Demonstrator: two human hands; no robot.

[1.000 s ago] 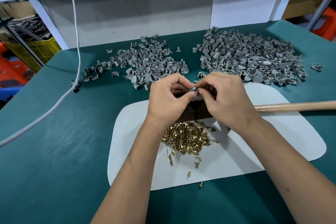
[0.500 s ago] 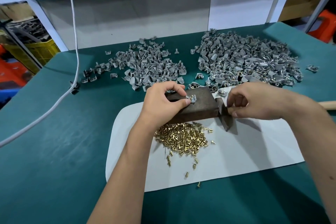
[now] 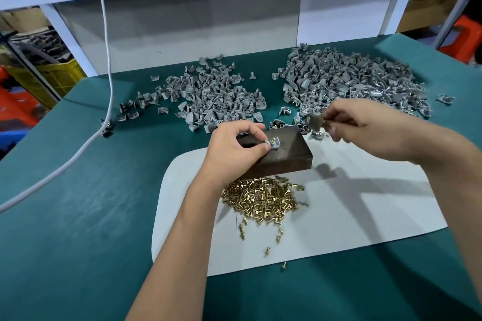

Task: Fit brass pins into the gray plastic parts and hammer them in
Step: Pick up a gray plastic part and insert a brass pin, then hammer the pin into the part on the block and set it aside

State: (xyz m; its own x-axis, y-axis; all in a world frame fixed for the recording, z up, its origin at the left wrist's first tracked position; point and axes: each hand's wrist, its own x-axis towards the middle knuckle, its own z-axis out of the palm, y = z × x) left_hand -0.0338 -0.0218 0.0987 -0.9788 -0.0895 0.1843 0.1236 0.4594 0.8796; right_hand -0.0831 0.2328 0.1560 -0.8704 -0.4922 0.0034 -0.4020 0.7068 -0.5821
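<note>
**Part pinned on block, hammer raised**

Your left hand (image 3: 232,148) rests on the dark block (image 3: 284,156), which sits on the far edge of the white mat (image 3: 339,216). Thumb and forefinger pinch a gray part (image 3: 273,144) against the block's top face, just off your fingertips toward the block's middle. A brass pin (image 3: 272,140) stands upright in that part, its head proud of the plastic.

Your right hand (image 3: 365,128) is to the right of the block and beyond it, clear of its surface. The fingers are curled round the hammer (image 3: 315,122), gripped close up by the head. The head is blurred and hangs above the block's far right corner, not touching the block. The handle is hidden behind your hand and forearm.

The loose pins (image 3: 260,200) lie heaped on the mat just on your side of the block, touching its near edge, with a few strays trailing further toward you. Behind the block on the green table (image 3: 78,216) are two heaps of gray parts: the left heap (image 3: 208,96) and the larger right heap (image 3: 352,83). Some parts in the right heap show brass. A white cable (image 3: 107,60) runs down onto the table, well left of the block.
</note>
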